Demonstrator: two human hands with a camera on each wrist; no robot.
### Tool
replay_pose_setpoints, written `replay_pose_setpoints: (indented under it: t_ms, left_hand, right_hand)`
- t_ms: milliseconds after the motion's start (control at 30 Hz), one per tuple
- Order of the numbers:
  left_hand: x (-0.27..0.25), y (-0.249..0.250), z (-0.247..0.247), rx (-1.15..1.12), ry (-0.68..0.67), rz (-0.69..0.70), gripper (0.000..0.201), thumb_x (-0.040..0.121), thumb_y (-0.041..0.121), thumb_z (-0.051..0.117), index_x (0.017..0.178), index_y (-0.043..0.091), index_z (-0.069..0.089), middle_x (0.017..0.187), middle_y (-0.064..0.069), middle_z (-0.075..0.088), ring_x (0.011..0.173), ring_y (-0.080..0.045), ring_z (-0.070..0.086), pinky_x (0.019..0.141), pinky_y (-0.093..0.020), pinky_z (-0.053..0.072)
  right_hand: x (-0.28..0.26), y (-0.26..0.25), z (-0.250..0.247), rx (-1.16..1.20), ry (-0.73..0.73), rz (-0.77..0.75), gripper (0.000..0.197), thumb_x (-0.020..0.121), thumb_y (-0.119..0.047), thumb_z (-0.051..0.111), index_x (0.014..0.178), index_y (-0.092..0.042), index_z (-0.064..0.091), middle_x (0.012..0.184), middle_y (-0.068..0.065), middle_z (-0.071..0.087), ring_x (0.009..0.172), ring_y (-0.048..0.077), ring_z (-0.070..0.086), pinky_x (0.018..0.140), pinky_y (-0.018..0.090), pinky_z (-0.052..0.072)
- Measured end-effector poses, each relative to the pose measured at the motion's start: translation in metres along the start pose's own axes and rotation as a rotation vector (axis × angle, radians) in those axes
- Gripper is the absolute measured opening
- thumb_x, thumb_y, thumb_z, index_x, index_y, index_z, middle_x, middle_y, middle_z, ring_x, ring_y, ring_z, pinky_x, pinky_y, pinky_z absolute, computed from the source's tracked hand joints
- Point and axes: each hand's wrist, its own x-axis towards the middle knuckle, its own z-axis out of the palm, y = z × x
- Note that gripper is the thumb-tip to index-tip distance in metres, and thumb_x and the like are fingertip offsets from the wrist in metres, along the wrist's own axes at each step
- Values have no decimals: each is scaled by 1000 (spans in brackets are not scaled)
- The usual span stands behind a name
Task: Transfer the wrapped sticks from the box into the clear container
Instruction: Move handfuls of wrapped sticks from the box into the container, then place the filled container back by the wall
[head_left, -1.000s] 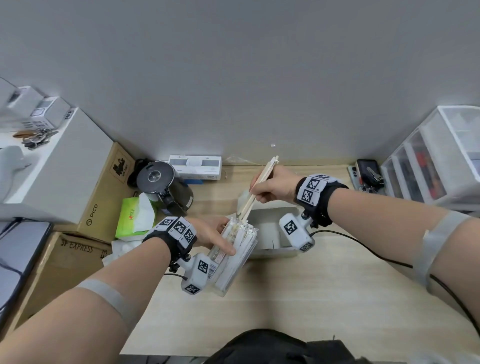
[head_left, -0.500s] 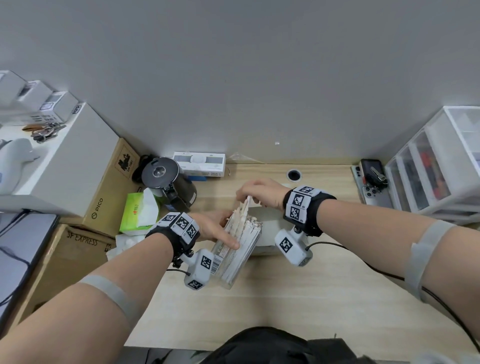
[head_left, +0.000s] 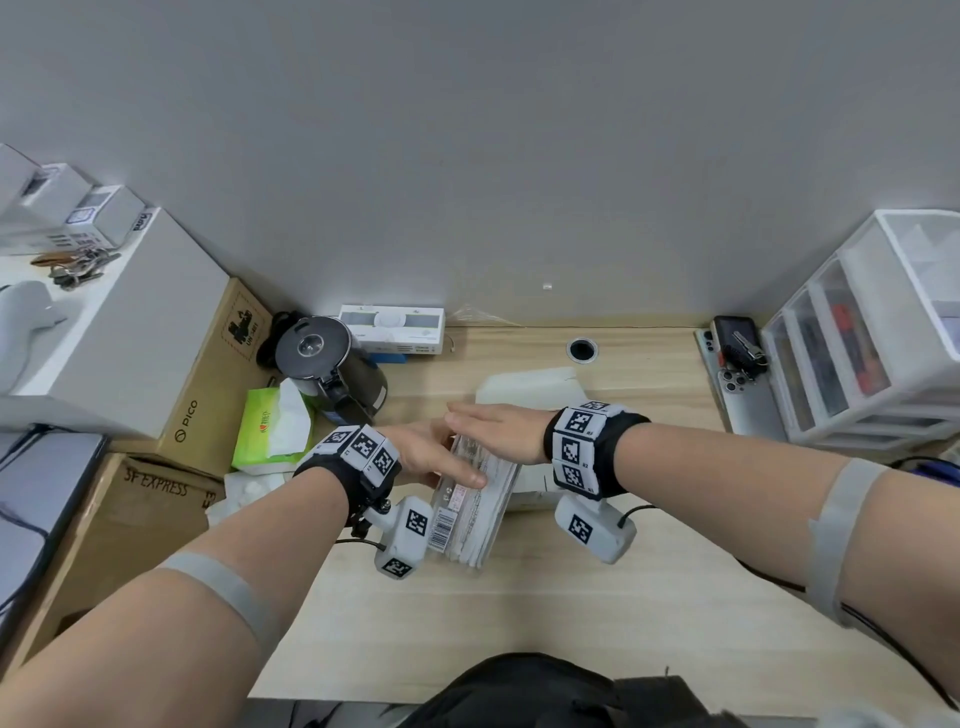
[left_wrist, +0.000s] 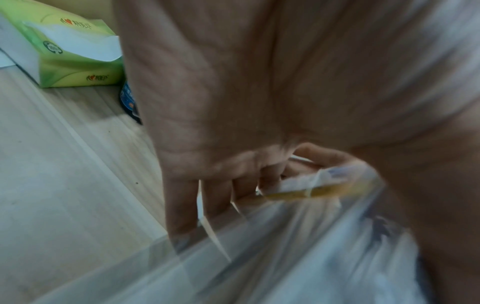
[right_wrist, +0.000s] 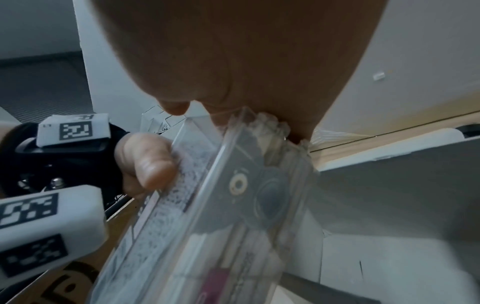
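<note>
The clear container (head_left: 475, 506) (right_wrist: 213, 216), packed with wrapped sticks (head_left: 493, 499) (right_wrist: 275, 131), tilts above the desk in front of the white box (head_left: 530, 387) (right_wrist: 376, 195). My left hand (head_left: 431, 457) grips the container's side, its thumb (right_wrist: 148, 164) lying across the clear wall. My right hand (head_left: 493, 423) lies flat with straight fingers over the container's open top, the palm pressing on the stick ends. In the left wrist view the stick tips (left_wrist: 298, 189) are blurred beside my curled fingers (left_wrist: 182, 205). The box's inside is mostly hidden behind my right hand.
A green tissue pack (head_left: 270, 426) (left_wrist: 70, 61) and a black kettle (head_left: 322, 364) stand to the left. Cardboard boxes (head_left: 197, 374) fill the far left. A phone with keys (head_left: 737, 364) and white drawers (head_left: 857, 332) stand to the right. Bare desk (head_left: 519, 613) lies near me.
My right hand let go of the stick it pushed into the container and now lies flat on the stick ends. The container stays in my left hand.
</note>
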Motion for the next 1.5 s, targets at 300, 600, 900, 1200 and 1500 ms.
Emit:
replay_pose_setpoints:
  t_ms: [300, 600, 900, 1200, 1500]
  left_hand:
    - [-7, 37, 4, 13, -81, 129, 75, 68, 9, 85, 135, 14, 52, 121, -13, 68, 118, -31, 65, 108, -54, 48]
    - [-4, 86, 6, -42, 118, 291, 98, 60, 14, 95, 146, 14, 47, 133, -15, 67, 125, -28, 64, 111, -50, 46]
    - [22, 90, -3, -17, 540, 134, 63, 79, 37, 84, 132, 15, 56, 127, -6, 63, 121, -21, 61, 104, -39, 51]
    - [64, 53, -21, 224, 723, -192, 48, 85, 32, 77, 125, 11, 59, 115, -9, 63, 110, -27, 61, 85, -31, 45]
    - [83, 38, -30, 195, 547, -349, 48, 85, 43, 71, 120, 12, 62, 115, -11, 67, 97, -20, 61, 86, -32, 50]
  right_hand:
    - [-9, 23, -42, 188, -85, 139, 83, 65, -57, 82, 136, -27, 51, 127, -2, 64, 114, 16, 63, 95, 40, 55]
    - [-37, 6, -111, 88, 51, 140, 57, 70, -31, 87, 115, -18, 55, 109, 2, 68, 94, 15, 69, 76, 33, 61]
    - [-52, 51, -166, -226, 474, 265, 87, 64, -27, 91, 134, -14, 41, 122, 1, 57, 102, 22, 59, 87, 36, 51]
    - [-17, 140, -171, -310, 507, 528, 81, 65, -2, 85, 133, -20, 46, 135, 13, 34, 85, 32, 53, 71, 32, 46]
    - [28, 193, -178, -249, 527, 552, 77, 71, 1, 78, 138, -16, 43, 137, 17, 34, 86, 35, 55, 76, 37, 51]
